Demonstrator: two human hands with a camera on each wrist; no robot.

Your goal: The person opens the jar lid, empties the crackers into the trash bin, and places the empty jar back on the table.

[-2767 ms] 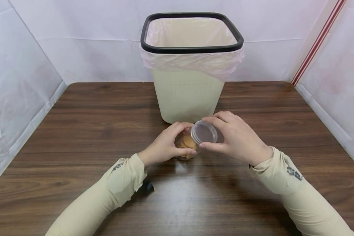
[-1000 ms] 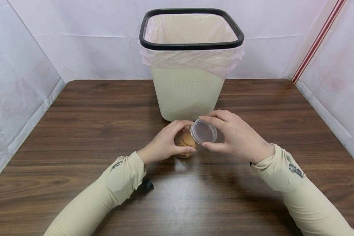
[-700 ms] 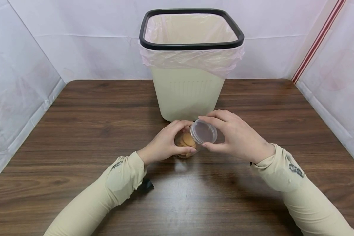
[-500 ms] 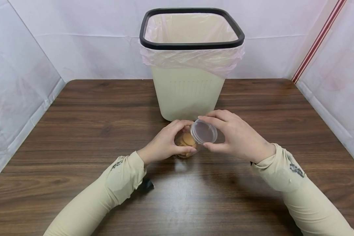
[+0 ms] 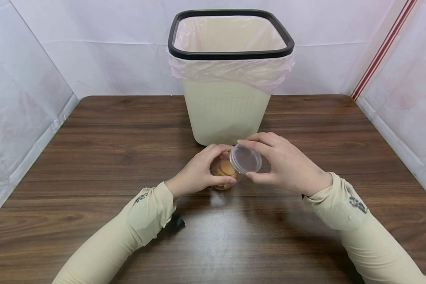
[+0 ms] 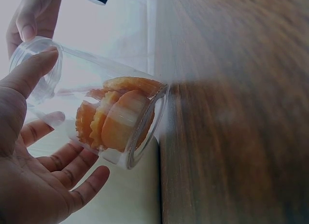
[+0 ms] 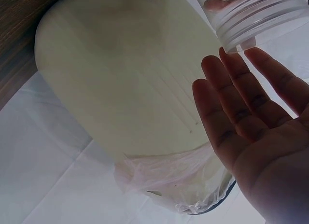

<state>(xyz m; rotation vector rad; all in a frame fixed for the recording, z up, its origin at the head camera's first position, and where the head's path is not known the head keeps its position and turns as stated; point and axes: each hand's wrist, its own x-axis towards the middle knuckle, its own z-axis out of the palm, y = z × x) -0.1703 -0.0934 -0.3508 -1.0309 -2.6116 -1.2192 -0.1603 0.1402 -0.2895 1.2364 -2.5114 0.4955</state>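
A clear plastic jar leans over the table, its round top tilted up toward the right. Several orange-yellow ridged cookies lie near its base. My left hand grips the jar's side with thumb and fingers, seen close up in the left wrist view. Across from it, my right hand pinches the ringed top between thumb and fingertips. In the right wrist view, the right fingers reach up to the threaded rim. One edge of the base is at or close to the tabletop; contact is unclear.
Just behind the jar stands a cream trash bin with a black rim and a pinkish liner. A small black item shows beside the left cuff. White sheeting surrounds the brown wooden table.
The head view has tilted slightly, so the bin sits higher in it. My right fingertips have shifted a little along the jar's top. Both hands keep their hold.
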